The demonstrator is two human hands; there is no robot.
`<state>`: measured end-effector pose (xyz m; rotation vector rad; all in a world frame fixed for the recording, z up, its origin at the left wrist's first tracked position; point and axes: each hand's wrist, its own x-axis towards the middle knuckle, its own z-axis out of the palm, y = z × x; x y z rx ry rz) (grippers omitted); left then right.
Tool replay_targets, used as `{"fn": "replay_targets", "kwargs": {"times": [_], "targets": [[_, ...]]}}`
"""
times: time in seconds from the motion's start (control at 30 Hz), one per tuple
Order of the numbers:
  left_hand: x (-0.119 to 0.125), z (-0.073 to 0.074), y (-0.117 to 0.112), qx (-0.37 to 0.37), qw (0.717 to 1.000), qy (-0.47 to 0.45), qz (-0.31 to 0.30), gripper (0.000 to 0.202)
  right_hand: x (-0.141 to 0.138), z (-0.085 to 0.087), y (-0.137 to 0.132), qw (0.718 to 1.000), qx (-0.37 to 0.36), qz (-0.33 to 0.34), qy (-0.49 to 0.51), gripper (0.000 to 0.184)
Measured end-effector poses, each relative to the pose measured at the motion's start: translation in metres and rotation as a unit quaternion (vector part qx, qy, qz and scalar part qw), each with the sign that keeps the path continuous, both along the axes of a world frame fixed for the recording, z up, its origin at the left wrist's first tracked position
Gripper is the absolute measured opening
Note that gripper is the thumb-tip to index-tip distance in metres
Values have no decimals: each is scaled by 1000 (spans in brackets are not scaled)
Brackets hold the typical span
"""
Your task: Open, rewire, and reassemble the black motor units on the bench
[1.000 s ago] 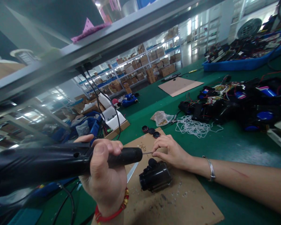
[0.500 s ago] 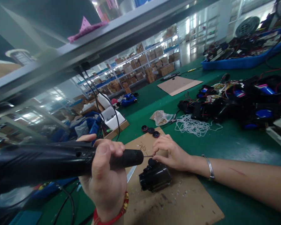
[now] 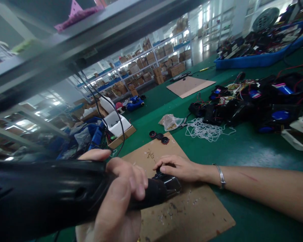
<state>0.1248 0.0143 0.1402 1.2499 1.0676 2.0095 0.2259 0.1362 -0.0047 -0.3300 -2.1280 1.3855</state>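
- Left hand: wrapped round one black driver.
- Right hand: fingers bent over one black housing on the cardboard; pinching or not, cannot tell.
- Progress: fastening probably under way, unfinished; driver tip hidden, seating unverified.
- Outward: brass-coloured pieces, too small to count; three round black parts; one bag.

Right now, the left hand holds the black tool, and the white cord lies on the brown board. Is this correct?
Not quite: the white cord lies on the green table in the head view. The left hand does hold the black tool.
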Motion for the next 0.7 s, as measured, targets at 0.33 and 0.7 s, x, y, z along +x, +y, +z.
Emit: {"fn": "replay_targets", "kwargs": {"times": [0.33, 0.7], "targets": [[11, -33, 13, -57, 997, 51, -12, 32, -4, 0, 2, 1000, 1, 5, 7, 23], [13, -47, 20, -48, 993, 95, -51, 23, -2, 9, -6, 998, 49, -42, 20, 29]]}}
